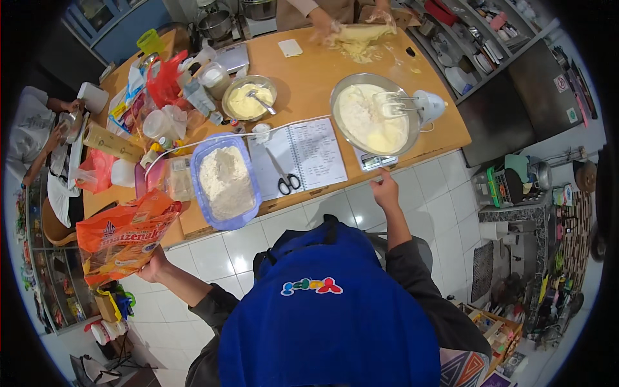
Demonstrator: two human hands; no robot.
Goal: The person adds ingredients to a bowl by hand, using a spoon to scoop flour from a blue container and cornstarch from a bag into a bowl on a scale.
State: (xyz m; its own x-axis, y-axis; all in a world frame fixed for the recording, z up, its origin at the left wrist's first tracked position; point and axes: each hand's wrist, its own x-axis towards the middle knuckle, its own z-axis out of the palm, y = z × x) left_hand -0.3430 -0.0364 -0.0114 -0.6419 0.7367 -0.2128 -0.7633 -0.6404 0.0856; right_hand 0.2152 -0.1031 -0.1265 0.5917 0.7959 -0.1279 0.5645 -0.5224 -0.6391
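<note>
My left hand [153, 264] grips the lower right edge of an orange plastic bag [126, 238], holding it beside the table's left end. My right hand [385, 188] holds nothing; its index finger reaches out to the front edge of a kitchen scale [377, 162], the other fingers curled. On the scale rests a large metal bowl [334, 109] with pale cream and white powder [358, 106]. A white hand mixer [429, 107] leans over its right rim, beaters inside. A blue-violet tub [253, 197] of flour [225, 184] stands at the table's near edge.
Black scissors [289, 184] lie on an open spiral notebook [316, 148]. Behind is a bowl of yellow cream [250, 101] with a spoon. Bags and jars crowd the table's left. At the far side, another person's hands [325, 29] work dough [361, 42]; a second person stands left.
</note>
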